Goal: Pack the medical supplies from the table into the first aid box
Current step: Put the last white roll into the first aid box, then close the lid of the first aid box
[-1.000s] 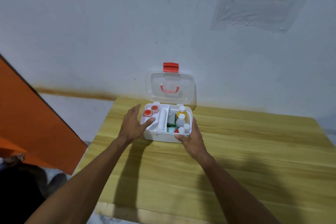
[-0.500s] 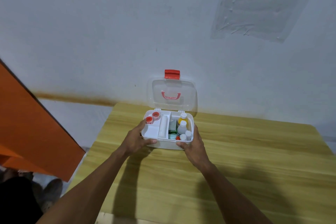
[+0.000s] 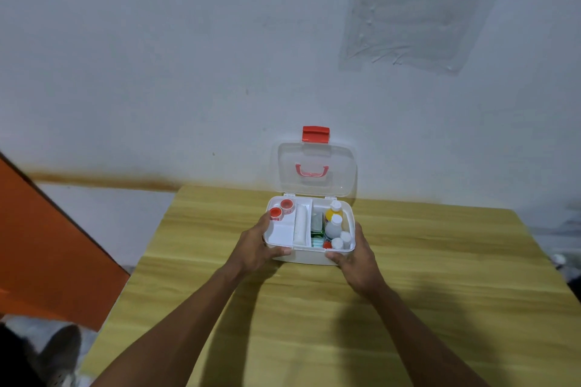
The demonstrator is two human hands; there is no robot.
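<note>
White plastic first aid box (image 3: 309,256) sits on the wooden worktop (image 3: 440,276), long axis left-right, clear lid (image 3: 317,168) upright behind it. I see my left hand (image 3: 254,247) and right hand (image 3: 358,261) gripping its near corners. Small packets beside the bottles (image 3: 334,223) are too blurred to name.

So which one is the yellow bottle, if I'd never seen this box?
Find the white first aid box on the wooden table, its clear lid standing open. Look in its right-hand compartment, at the end nearest the lid. The yellow bottle stands there: it alone has a yellow body under its white cap, while the bottles beside it are white.
</note>
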